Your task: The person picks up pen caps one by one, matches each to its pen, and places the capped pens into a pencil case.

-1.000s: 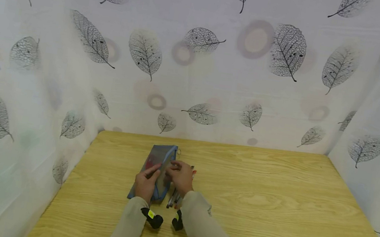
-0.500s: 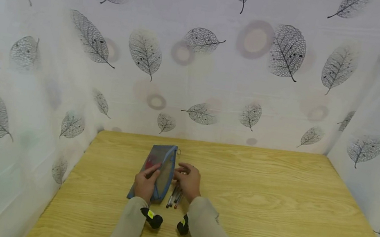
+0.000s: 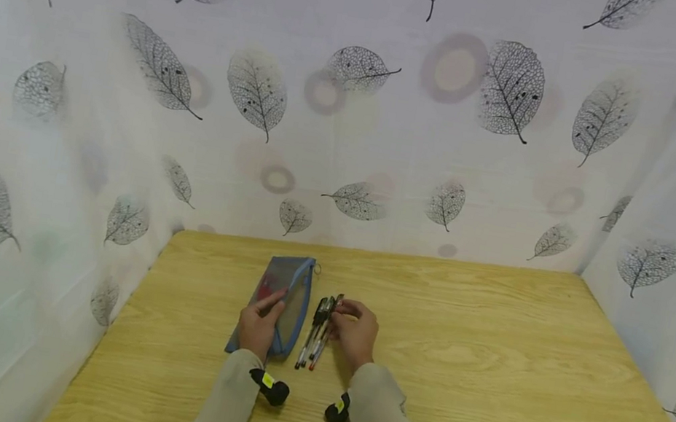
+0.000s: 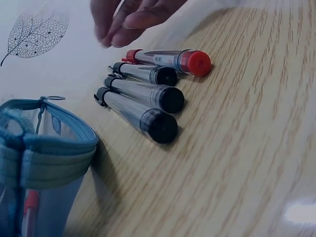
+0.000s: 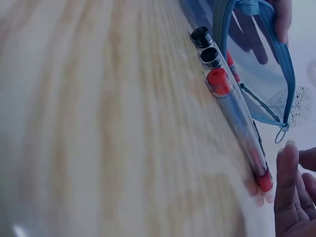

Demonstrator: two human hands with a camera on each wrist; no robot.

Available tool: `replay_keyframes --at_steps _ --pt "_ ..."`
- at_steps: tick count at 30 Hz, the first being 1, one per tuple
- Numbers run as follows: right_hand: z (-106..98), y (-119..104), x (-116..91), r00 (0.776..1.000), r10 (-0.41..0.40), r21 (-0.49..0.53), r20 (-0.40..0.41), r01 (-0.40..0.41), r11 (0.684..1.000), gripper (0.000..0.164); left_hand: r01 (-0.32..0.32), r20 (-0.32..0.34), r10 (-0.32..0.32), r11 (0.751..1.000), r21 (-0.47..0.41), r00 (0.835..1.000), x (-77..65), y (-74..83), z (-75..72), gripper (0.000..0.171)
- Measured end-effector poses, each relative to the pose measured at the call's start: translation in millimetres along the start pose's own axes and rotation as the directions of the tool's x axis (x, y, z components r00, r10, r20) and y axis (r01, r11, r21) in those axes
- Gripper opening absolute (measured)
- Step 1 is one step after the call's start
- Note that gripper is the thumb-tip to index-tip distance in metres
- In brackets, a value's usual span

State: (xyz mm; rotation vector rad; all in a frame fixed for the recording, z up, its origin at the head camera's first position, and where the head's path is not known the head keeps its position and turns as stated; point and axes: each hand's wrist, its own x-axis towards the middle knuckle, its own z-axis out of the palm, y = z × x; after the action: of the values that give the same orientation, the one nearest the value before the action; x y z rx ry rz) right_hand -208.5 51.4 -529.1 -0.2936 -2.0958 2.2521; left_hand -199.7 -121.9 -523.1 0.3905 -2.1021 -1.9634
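Note:
A blue-edged mesh pencil case (image 3: 293,315) lies on the table with its zip open. My left hand (image 3: 258,325) pinches the edge of its opening between thumb and fingers; in the right wrist view a fingertip (image 5: 282,22) shows at the zip rim. Through the mesh a red-capped pen (image 4: 30,210) shows inside. Several clear gel pens lie side by side to the right of the case: black pens (image 4: 133,106) and one red pen (image 4: 165,59), the outermost. Just beside the red pen's cap is my right hand (image 3: 355,330), its fingers loosely bent and holding nothing.
The wood-grain table (image 3: 483,382) extends far to the right of the pens. Leaf-patterned white cloth (image 3: 389,138) walls it in at the back and sides. A small metal ring (image 3: 318,268) hangs from the zip end.
My right hand has moved right, from the case's opening across to the far side of the pens, uncovering them. The left hand and the pencil case have stayed in place.

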Motion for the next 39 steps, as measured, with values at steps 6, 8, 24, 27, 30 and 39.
replay_keyframes --at_steps 6,8,24,27,30,39 --pt "-3.9 8.5 -3.2 0.998 0.013 -0.01 -0.065 -0.013 1.0 0.031 0.006 0.009 -0.006 1.0 -0.001 1.0 -0.9 0.0 -0.6 0.023" --pt "-4.7 10.1 -4.1 0.997 0.005 -0.02 -0.078 -0.007 1.0 0.031 0.004 0.006 -0.004 1.0 0.005 1.0 -1.3 -0.4 -1.0 0.023" --pt "-3.5 11.2 -5.1 0.991 0.005 -0.178 -0.135 -0.029 0.984 0.039 0.002 0.012 -0.002 1.0 0.018 1.0 -0.8 -4.9 -0.2 0.023" --pt "-3.1 10.1 -4.4 0.987 -0.005 -0.226 -0.159 -0.032 0.974 0.041 0.004 0.014 -0.004 1.0 0.013 1.0 -0.6 -5.5 -0.2 0.024" --pt "-3.6 8.2 -4.4 0.984 -0.015 -0.257 -0.177 -0.032 0.966 0.041 0.008 0.012 -0.008 1.0 0.016 1.0 -0.4 -5.7 0.1 0.024" --pt "-8.8 6.0 -6.9 0.979 -0.012 -0.308 -0.202 -0.052 0.95 0.041 0.003 0.0 -0.003 1.0 0.028 1.0 -0.6 -4.2 0.1 0.022"
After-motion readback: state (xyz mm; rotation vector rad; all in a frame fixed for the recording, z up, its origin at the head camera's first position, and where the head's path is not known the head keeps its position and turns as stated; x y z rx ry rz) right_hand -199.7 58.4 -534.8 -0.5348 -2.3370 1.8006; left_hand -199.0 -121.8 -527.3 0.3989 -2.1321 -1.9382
